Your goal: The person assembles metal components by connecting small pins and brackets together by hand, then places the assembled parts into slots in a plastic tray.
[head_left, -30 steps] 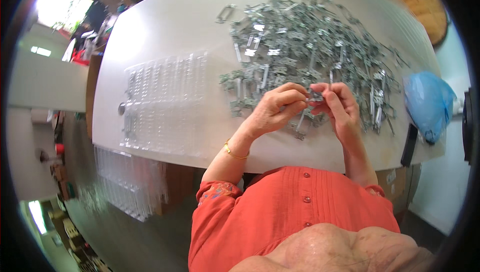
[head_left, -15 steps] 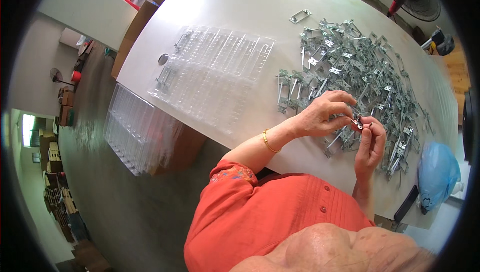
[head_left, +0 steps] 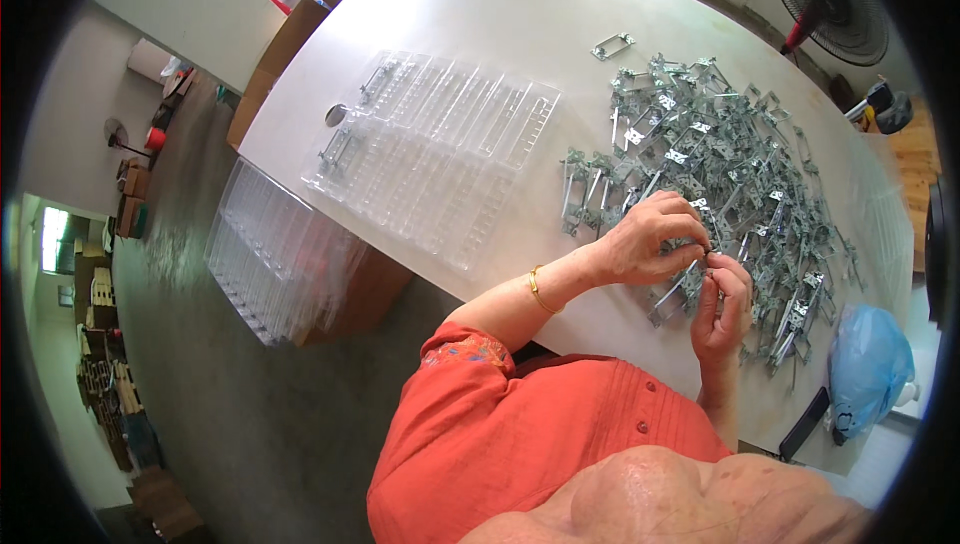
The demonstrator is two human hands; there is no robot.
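1. In the head view, a small metal part (head_left: 707,261) was seen between the fingertips of the left hand (head_left: 655,239) and the right hand (head_left: 725,309), above the near side of a heap of metal frames (head_left: 745,169) on the counter (head_left: 480,4).
2. A slip was judged the main risk: so small a part, pinched only at the fingertips, could be dropped by any slackening and be lost among the frames below.
3. Snagging was also judged possible, since the frames were jumbled over one another and could be caught by a lowered finger; thin pieces could be bent if dragged out together.
4. The clear plastic trays (head_left: 440,149), laid beyond the left forearm, could be nudged if that arm were swung outward.
5. The right grip was narrow, with thumb and forefinger closed on the part, which was mostly covered by them.
6. The left grip was narrow too, its thumb and forefinger brought together just above the part; whether it was pinched there or merely touched could not be told.
7. No frame from the heap was clearly seen to be held; some were lying just beneath both hands.
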